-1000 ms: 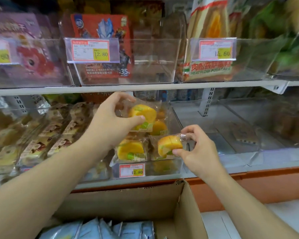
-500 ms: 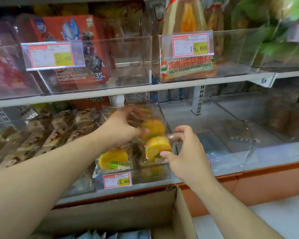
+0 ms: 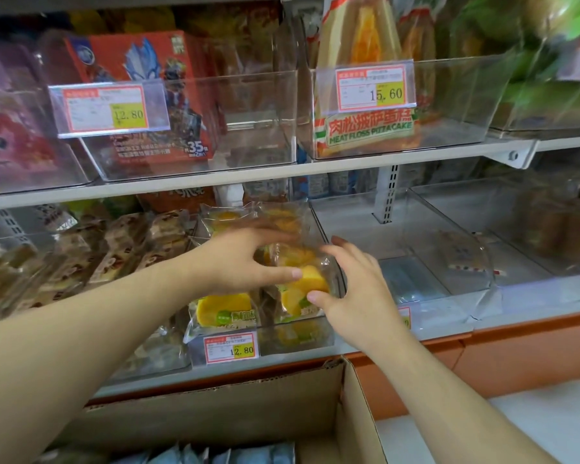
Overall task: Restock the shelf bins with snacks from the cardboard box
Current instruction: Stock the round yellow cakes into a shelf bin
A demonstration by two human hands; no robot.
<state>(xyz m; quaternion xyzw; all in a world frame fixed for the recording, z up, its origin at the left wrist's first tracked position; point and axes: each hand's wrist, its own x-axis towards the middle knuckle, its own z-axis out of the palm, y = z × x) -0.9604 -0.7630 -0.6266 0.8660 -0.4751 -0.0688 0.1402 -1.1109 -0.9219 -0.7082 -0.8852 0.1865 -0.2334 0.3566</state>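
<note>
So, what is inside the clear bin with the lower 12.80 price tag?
The clear plastic bin holds yellow cakes in clear wrappers; both hands cover the middle, so the count and the bottom stay hidden.

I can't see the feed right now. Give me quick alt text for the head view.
Both hands, left hand and right hand, grip a clear-wrapped yellow cake pack over the lower-shelf clear bin tagged 12.80. An open cardboard box sits below, with blue packets inside.
</note>
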